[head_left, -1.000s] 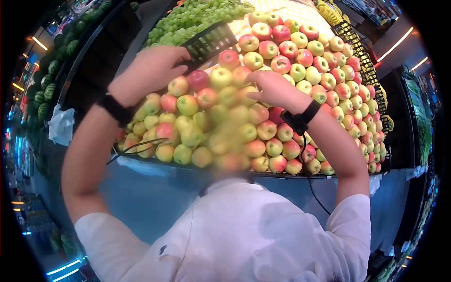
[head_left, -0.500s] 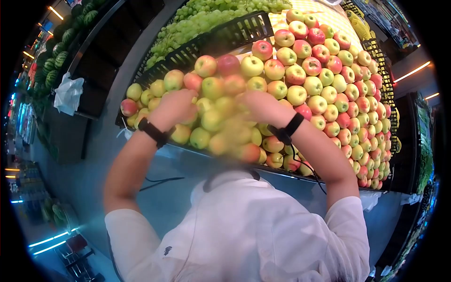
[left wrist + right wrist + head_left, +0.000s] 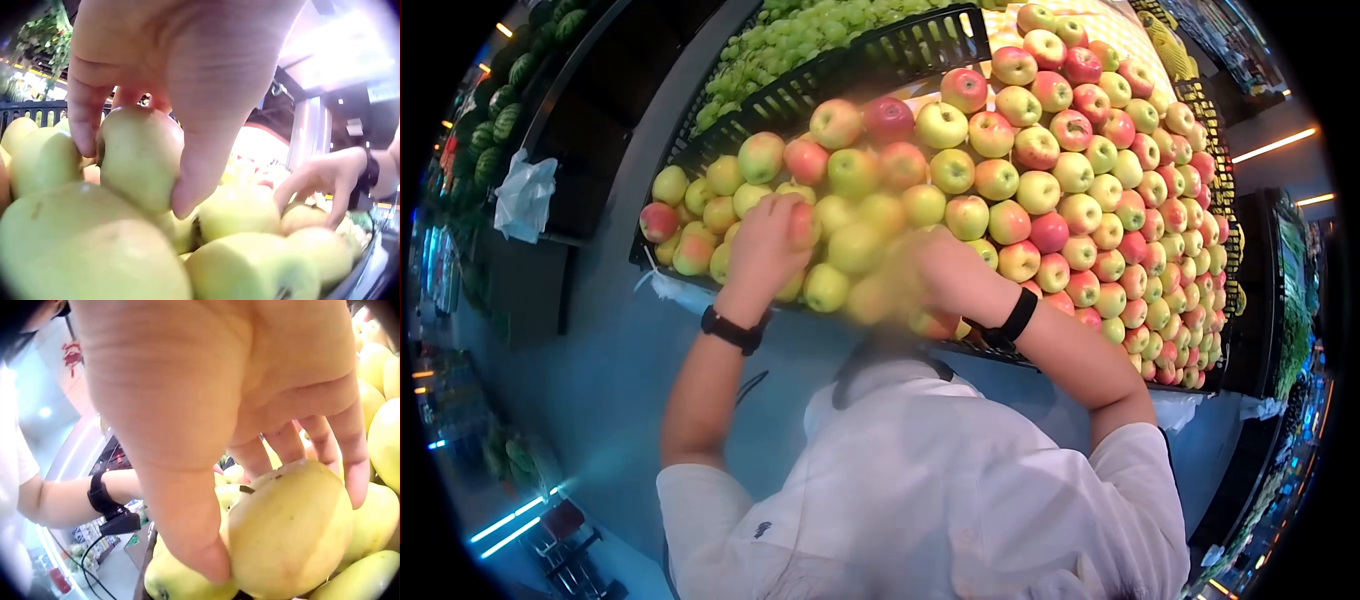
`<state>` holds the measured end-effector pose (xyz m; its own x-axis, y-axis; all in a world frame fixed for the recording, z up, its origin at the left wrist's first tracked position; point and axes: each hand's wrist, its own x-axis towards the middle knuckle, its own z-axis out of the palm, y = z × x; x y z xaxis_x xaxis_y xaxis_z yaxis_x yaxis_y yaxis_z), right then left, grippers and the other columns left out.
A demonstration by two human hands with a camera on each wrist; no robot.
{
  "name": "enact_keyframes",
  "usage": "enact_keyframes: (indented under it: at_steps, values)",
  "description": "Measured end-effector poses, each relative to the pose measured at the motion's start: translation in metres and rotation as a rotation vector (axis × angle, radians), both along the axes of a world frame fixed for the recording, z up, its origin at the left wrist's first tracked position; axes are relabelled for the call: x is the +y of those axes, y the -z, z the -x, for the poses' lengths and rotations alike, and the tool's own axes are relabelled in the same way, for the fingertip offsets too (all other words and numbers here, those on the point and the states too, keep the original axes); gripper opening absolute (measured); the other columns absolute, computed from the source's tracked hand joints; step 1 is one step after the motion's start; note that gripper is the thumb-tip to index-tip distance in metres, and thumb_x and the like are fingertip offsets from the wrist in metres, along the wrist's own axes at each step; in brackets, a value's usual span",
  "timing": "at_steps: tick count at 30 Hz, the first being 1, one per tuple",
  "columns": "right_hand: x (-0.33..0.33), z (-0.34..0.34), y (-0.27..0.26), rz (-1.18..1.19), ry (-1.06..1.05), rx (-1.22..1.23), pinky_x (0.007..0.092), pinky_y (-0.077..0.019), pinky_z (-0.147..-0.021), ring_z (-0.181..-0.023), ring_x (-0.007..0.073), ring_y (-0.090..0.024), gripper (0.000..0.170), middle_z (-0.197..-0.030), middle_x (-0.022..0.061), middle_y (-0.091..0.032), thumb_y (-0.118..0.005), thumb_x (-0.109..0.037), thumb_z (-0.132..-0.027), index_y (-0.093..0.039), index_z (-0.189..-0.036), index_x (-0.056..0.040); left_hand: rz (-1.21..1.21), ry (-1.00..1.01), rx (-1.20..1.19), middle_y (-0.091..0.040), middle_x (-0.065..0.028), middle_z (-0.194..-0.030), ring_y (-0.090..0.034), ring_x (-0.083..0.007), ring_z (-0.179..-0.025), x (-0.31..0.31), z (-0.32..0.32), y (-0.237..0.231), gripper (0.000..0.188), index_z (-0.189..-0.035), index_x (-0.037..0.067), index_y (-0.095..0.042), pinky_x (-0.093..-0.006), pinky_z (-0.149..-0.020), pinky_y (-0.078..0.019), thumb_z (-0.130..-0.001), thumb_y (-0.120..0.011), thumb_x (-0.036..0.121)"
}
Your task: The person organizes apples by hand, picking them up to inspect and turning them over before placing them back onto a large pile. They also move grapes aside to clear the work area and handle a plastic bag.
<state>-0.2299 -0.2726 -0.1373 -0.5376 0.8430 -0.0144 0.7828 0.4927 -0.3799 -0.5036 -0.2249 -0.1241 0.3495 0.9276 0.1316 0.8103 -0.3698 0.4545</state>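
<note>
My left hand (image 3: 762, 250) is at the front left of a broad display of red-and-yellow apples. Its thumb and fingers curl round a yellow-green apple (image 3: 140, 156), whose red-blushed side (image 3: 803, 226) shows in the head view. Further right, near the front edge, my right hand (image 3: 962, 278) reaches down, partly behind a blurred patch. In the right wrist view, thumb and fingers span a yellow apple (image 3: 290, 531) and hold it from both sides. More apples (image 3: 87, 244) lie close under and around both hands.
A black slatted crate wall (image 3: 880, 55) divides the apples from green grapes (image 3: 800, 50) behind. Yellow netted fruit (image 3: 1165, 50) stands at the far right. White plastic bags (image 3: 525, 195) hang at the left stand. Watermelons (image 3: 505, 122) lie beyond the aisle.
My left hand has come from beside the crate wall down to the front apples and now grips one. The right hand has moved nearer the front edge. The head view has shifted.
</note>
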Motion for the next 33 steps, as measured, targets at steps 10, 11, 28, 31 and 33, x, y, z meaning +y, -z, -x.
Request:
enact_keyframes:
  at_steps: [10,11,28,31,33]
  values:
    - [-0.025,-0.07,-0.069,-0.042,0.326,0.406,0.0406,-0.0461,-0.101,-0.114,0.032,-0.059,0.055,-0.121,0.0155,-0.064,-0.08,-0.018,-0.072,-0.063,-0.123,-0.0051,0.119,0.404,-0.491,-0.056,-0.0116,-0.125,-0.055,-0.0265,-0.119,-0.001,-0.092,-0.062,0.071,-0.13,0.005,-0.051,-0.0369,-0.103,-0.045,-0.069,-0.086,0.013]
    - [-0.034,-0.079,-0.063,-0.039,0.34,0.417,0.0409,-0.0452,-0.102,-0.116,0.0322,-0.058,0.057,-0.122,0.0155,-0.063,-0.08,-0.019,-0.073,-0.062,-0.125,-0.0058,0.163,0.446,-0.518,-0.056,-0.0116,-0.124,-0.055,-0.0264,-0.119,-0.001,-0.103,-0.063,0.071,-0.129,0.005,-0.051,-0.037,-0.103,-0.045,-0.068,-0.086,0.013]
    - [-0.169,-0.328,-0.104,-0.133,0.54,0.562,0.0402,-0.0478,-0.1,-0.116,0.0288,-0.06,0.063,-0.124,0.013,-0.065,-0.08,-0.026,-0.077,-0.059,-0.133,-0.0057,0.097,0.578,-0.393,-0.056,-0.0096,-0.123,-0.055,-0.0236,-0.119,-0.042,-0.341,-0.134,0.067,-0.129,0.005,-0.054,-0.0369,-0.104,-0.0446,-0.071,-0.086,0.018]
    - [-0.187,-0.372,-0.114,-0.183,0.514,0.505,0.0366,-0.0474,-0.1,-0.117,0.023,-0.061,0.063,-0.124,0.0112,-0.066,-0.082,-0.018,-0.075,-0.059,-0.132,-0.0041,0.068,0.574,-0.432,-0.054,-0.0075,-0.126,-0.055,-0.0188,-0.118,-0.047,-0.377,-0.142,0.068,-0.132,0.006,-0.052,-0.0334,-0.1,-0.0478,-0.072,-0.086,0.014]
    - [-0.19,-0.388,-0.123,-0.203,0.501,0.565,0.0381,-0.048,-0.098,-0.111,0.0272,-0.062,0.062,-0.119,0.0127,-0.065,-0.081,-0.026,-0.076,-0.06,-0.13,-0.0061,0.123,0.576,-0.517,-0.053,-0.0069,-0.129,-0.056,-0.0174,-0.119,-0.046,-0.397,-0.146,0.072,-0.136,0.006,-0.05,-0.0317,-0.1,-0.0495,-0.074,-0.085,0.012]
